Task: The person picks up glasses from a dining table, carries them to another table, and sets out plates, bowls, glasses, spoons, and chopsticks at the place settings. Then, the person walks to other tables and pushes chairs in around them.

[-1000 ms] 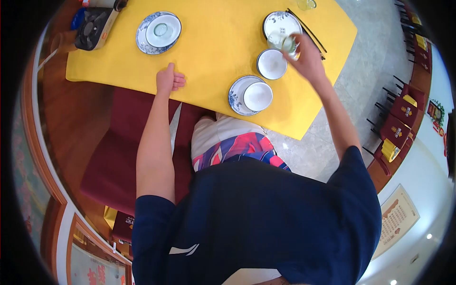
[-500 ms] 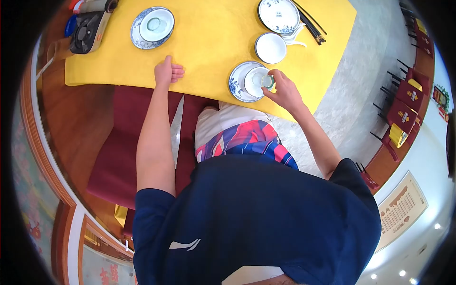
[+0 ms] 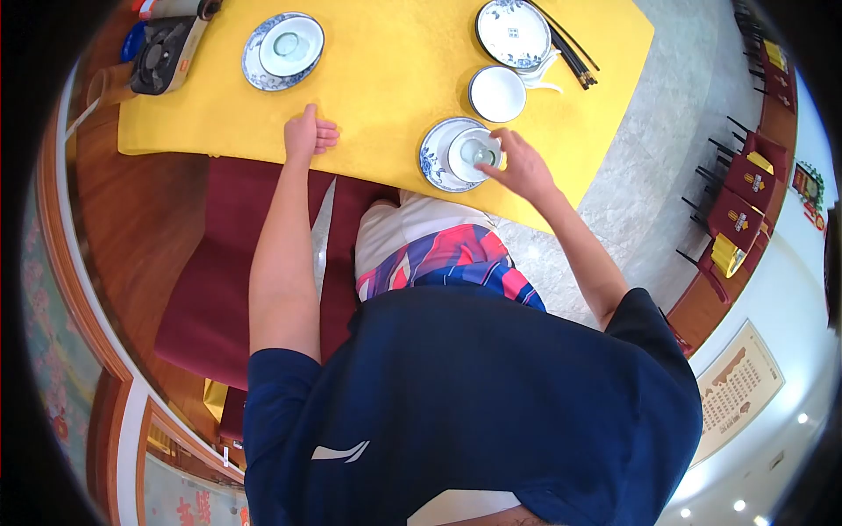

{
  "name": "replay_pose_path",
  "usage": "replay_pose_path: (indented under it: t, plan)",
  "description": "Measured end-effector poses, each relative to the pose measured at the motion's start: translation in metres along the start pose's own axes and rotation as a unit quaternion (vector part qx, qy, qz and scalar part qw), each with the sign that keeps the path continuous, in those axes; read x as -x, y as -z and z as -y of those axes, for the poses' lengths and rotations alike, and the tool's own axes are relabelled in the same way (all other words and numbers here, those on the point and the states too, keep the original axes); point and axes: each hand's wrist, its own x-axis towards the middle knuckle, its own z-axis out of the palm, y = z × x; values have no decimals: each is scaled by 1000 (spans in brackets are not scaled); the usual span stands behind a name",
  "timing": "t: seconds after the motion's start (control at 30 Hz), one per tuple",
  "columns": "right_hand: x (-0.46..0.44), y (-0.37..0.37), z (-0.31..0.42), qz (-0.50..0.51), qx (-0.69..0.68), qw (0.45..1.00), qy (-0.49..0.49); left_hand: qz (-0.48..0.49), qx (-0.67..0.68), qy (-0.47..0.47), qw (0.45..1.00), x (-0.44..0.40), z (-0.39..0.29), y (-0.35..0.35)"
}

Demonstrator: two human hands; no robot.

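Our yellow-clothed bench (image 3: 386,88) bears a round clear-glass cup (image 3: 479,157), likely slick, fragile: pinch its sides. Left fingers (image 3: 326,134) hold nothing; whether right fingers (image 3: 511,147) grip, we cannot tell.

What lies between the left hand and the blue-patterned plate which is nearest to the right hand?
Only bare yellow tablecloth lies between the left hand and that blue-patterned plate, as the head view shows.
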Motion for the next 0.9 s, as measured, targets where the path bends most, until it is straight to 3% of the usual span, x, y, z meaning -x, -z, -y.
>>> replay_pose_path:
  t: [0.07, 0.17, 0.23, 0.37, 0.47, 0.63, 0.8, 0.87, 0.9]
  plan:
    - [-12, 20, -5, -35, 16, 998, -50, -3, -5, -1, 1000, 0, 1, -1]
    - [-46, 35, -61, -160, 57, 983, -76, 0, -8, 3, 1000, -2, 1, -1]
    - [-69, 47, -95, -187, 123, 969, -109, 2, -10, 5, 1000, -4, 2, 0]
    - [-93, 49, -145, -138, 204, 963, -106, 19, -12, 12, 1000, -4, 1, 3]
    - [-94, 53, -136, -82, 229, 960, -136, 19, -16, 17, 1000, -7, 1, 3]
    - [-76, 52, -141, -109, 283, 950, -78, 21, 2, 32, 999, -7, 2, 3]
    - [-38, 75, -110, -77, 184, 974, -105, 10, 14, 26, 1000, 2, -3, 4]
    - [-38, 72, -97, -78, -27, 982, -167, 11, 12, 26, 1000, 3, -6, 4]
    - [-45, 69, -83, -79, -29, 983, -164, 8, 12, 25, 1000, 3, -6, 4]
